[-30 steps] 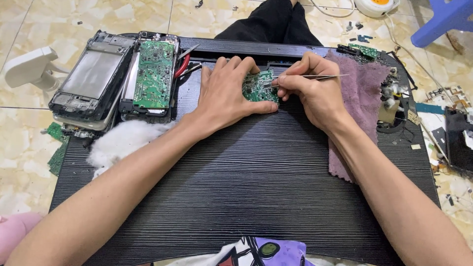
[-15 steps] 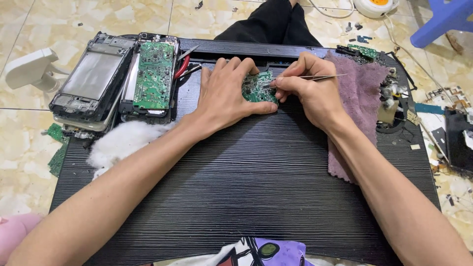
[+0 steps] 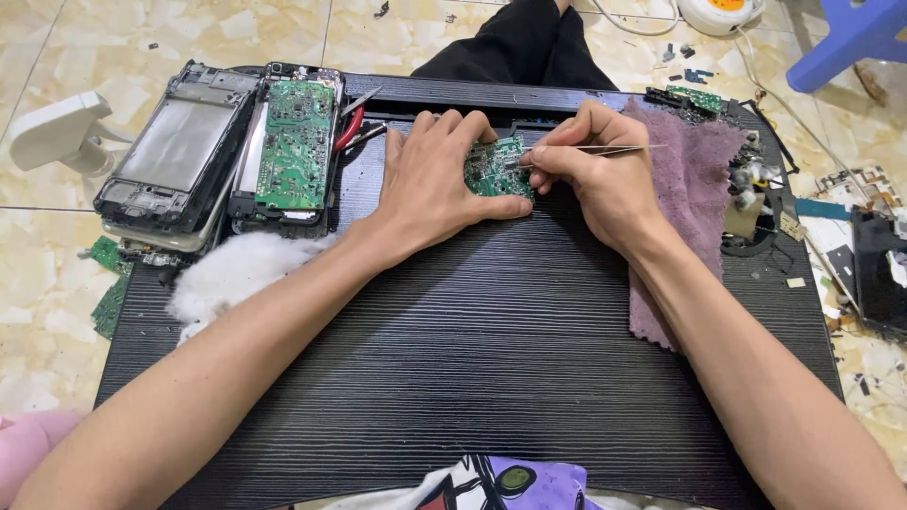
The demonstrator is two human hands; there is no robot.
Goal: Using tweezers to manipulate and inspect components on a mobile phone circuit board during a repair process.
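A black ribbed board (image 3: 491,378) fills the view; at its twelve o'clock edge lies a small green circuit board (image 3: 493,170). The left hand (image 3: 430,184) lies flat, fingers spread, pinning it from nine o'clock. The right hand (image 3: 590,170), at three o'clock, pinches thin metal tweezers (image 3: 605,148), tips on the circuit board. It looks light, stiff and fragile, best gripped by its edges.

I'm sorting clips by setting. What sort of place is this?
Likely an informal electronics repair spot on a tiled floor: the left hand steadies a small green circuit board on a low black ribbed board, the right hand holds thin metal tweezers, and opened phone frames lie nearby.
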